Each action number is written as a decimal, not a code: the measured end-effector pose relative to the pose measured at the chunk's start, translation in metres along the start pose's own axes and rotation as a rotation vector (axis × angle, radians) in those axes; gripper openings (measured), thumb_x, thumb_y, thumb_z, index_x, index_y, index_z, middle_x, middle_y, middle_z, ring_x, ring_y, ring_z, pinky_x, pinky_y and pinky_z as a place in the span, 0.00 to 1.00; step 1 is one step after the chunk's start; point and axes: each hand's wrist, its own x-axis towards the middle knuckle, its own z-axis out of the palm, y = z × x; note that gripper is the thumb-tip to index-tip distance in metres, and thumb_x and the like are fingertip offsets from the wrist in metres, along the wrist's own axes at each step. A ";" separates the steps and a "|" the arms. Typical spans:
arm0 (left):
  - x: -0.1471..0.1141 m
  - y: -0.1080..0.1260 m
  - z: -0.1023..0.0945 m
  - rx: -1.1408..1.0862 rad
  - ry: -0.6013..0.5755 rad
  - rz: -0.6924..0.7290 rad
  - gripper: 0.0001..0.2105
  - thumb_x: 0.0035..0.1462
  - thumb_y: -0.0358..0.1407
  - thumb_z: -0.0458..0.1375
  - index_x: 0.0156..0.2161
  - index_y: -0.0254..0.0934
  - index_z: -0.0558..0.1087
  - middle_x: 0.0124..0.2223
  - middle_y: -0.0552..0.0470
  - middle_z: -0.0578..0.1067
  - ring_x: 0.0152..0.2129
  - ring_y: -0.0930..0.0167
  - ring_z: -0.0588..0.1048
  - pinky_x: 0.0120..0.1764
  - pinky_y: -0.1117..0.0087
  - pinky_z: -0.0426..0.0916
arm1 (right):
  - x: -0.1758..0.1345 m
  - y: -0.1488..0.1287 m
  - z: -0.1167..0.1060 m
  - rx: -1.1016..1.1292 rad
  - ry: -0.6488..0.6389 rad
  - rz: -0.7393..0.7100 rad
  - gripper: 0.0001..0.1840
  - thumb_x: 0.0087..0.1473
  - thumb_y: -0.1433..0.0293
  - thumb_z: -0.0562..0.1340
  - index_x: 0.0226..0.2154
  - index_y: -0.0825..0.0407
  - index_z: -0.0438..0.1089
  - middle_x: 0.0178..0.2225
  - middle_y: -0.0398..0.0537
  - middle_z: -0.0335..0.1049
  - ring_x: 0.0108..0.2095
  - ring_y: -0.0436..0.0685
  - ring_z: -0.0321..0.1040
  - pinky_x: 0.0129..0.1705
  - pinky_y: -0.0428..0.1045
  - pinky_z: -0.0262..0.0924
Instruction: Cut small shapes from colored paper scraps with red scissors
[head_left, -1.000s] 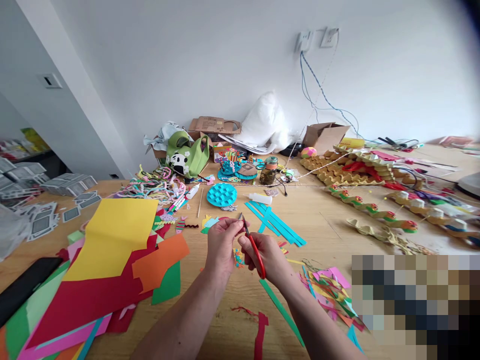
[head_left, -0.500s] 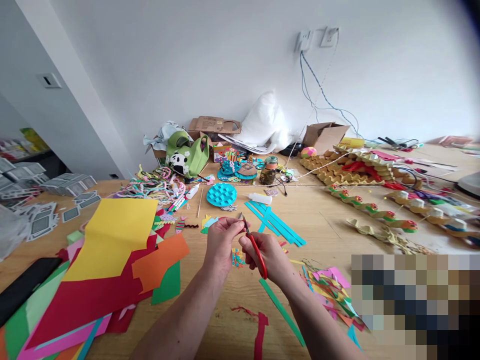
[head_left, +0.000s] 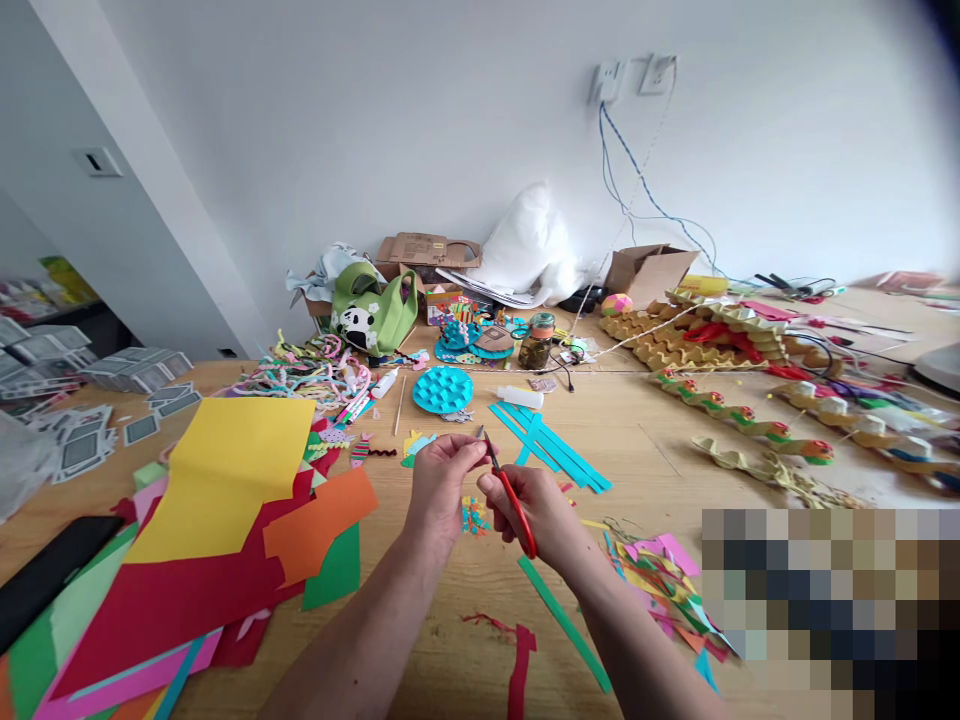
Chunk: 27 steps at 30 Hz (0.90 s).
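Observation:
My right hand point(head_left: 531, 498) is closed around the red handles of a pair of scissors point(head_left: 513, 500), whose blades point up and away, slightly apart. Close to the blades, my left hand point(head_left: 445, 478) pinches its thumb and fingers together; whatever they hold is too small or hidden to make out. Below and between the hands lies a small heap of tiny coloured paper bits point(head_left: 475, 516). Beyond them rests a blue round piece with a woven-looking surface point(head_left: 443, 390). Blue paper strips point(head_left: 559, 447) lie to the right of it, and a green strip point(head_left: 564, 622) lies nearer me.
Coloured paper sheets point(head_left: 225, 480) and a black phone-like object point(head_left: 52, 580) cover the left. Paper scraps point(head_left: 667, 590) lie right. Egg-carton pieces point(head_left: 675, 335) stand farther right. A green bag point(head_left: 375, 310), a jar point(head_left: 536, 342) and a white glue bottle point(head_left: 520, 398) are at the back.
Hardly anything differs. Both hands and the scissors stay in nearly the same place, with only a slight shift of the scissors.

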 end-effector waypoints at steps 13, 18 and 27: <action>0.003 0.002 -0.002 0.028 -0.014 -0.032 0.04 0.38 0.32 0.64 0.21 0.33 0.75 0.25 0.48 0.78 0.25 0.72 0.73 0.35 0.70 0.66 | 0.000 -0.004 -0.003 -0.043 -0.020 0.048 0.24 0.51 0.49 0.59 0.20 0.52 0.59 0.15 0.42 0.65 0.14 0.49 0.63 0.15 0.42 0.53; 0.003 0.003 -0.003 0.037 -0.025 -0.030 0.04 0.39 0.33 0.64 0.23 0.33 0.76 0.26 0.47 0.78 0.25 0.72 0.73 0.35 0.70 0.66 | 0.000 -0.004 -0.004 -0.036 -0.020 0.051 0.25 0.51 0.49 0.60 0.19 0.51 0.58 0.15 0.42 0.65 0.13 0.49 0.62 0.15 0.42 0.52; 0.007 0.000 -0.007 0.062 -0.025 -0.026 0.05 0.40 0.33 0.64 0.24 0.32 0.77 0.26 0.47 0.79 0.25 0.71 0.74 0.35 0.69 0.67 | 0.000 -0.002 -0.004 -0.030 -0.008 0.073 0.25 0.50 0.48 0.60 0.19 0.51 0.58 0.14 0.41 0.63 0.12 0.48 0.61 0.14 0.42 0.51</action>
